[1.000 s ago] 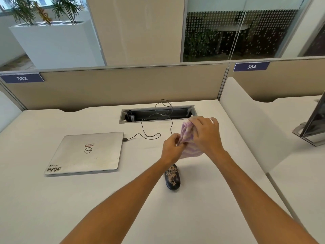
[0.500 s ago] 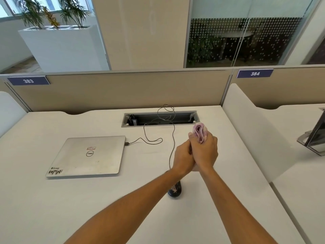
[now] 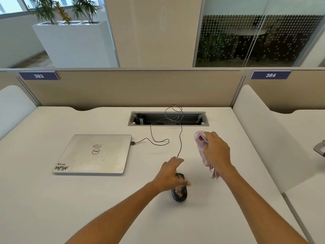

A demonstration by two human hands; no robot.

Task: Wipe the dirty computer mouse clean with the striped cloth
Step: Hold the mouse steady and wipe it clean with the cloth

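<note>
Left hand (image 3: pixel 169 175) spread, over mouse (image 3: pixel 179 191); right hand (image 3: pixel 217 152) grips bunched cloth (image 3: pixel 202 147). Advice: pin mouse sides first, then wipe the debris away from the cable (image 3: pixel 180 141).

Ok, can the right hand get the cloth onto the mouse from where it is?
Probably yes. The right hand holds the striped cloth just right of the mouse, with bare desk between. The left hand covers the mouse's front; its dirty back is exposed.

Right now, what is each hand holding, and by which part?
The right hand grips the striped cloth bunched near its top; its tail hangs free. The left hand, fingers spread, holds nothing, over the mouse.
</note>
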